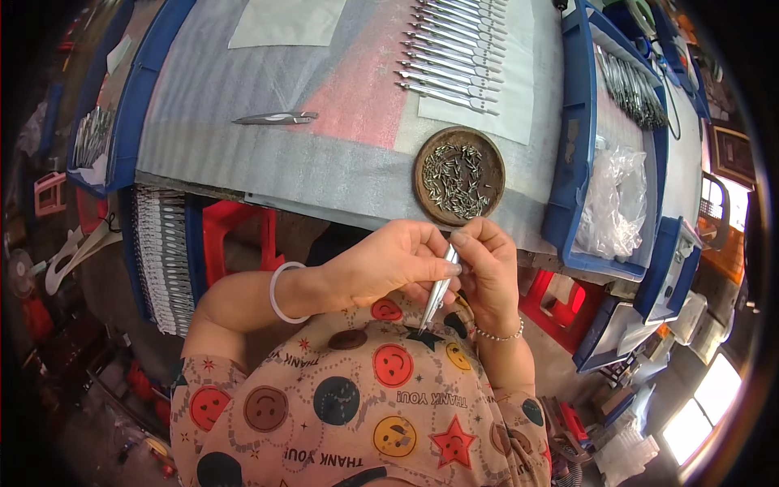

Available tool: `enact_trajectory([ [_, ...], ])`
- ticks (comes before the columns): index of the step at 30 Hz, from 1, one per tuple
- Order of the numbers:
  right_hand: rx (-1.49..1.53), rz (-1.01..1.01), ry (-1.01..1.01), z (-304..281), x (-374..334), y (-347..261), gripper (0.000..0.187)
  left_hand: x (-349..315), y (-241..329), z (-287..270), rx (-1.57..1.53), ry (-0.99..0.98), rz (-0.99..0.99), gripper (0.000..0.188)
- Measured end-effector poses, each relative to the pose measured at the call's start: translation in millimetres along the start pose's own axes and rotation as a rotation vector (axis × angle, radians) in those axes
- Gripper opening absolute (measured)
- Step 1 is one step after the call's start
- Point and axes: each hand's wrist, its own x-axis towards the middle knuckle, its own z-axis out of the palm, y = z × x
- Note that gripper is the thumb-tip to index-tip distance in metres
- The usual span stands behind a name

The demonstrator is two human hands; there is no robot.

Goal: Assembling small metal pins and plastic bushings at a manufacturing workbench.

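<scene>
A slim silver metal tool (438,294), tapering to a point toward my shirt, is held upright in front of my chest. My left hand (389,264) is closed around its upper part, thumb pressed along the side. Close against it, my right hand (492,268) pinches thumb and forefinger together at the tool's top end. Anything small between those fingertips is hidden. Just beyond my hands, a round brown bowl (420,188) of small metal pins (458,183) stands near the table's edge.
Several slim silver tools (450,69) lie in a row on white paper. Grey pointed tweezers (276,118) rest on the covered table (203,138). Blue bins (572,174) flank it, one holding metal tools and a clear plastic bag (613,203). Red stools (235,223) stand below.
</scene>
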Motion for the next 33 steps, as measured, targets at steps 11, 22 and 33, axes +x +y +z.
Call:
enact_trajectory([
  [11,0.065,-0.031,-0.018,-5,4,-5,0.013,8,11,6,-0.032,0.015,-0.054,0.013],
  [22,0.113,-0.104,-0.020,-2,-6,-10,0.012,4,19,15,0.089,0.004,-0.018,0.014],
  [33,0.225,-0.120,-0.069,-5,-8,-12,0.010,2,11,24,0.081,0.010,0.088,0.012],
])
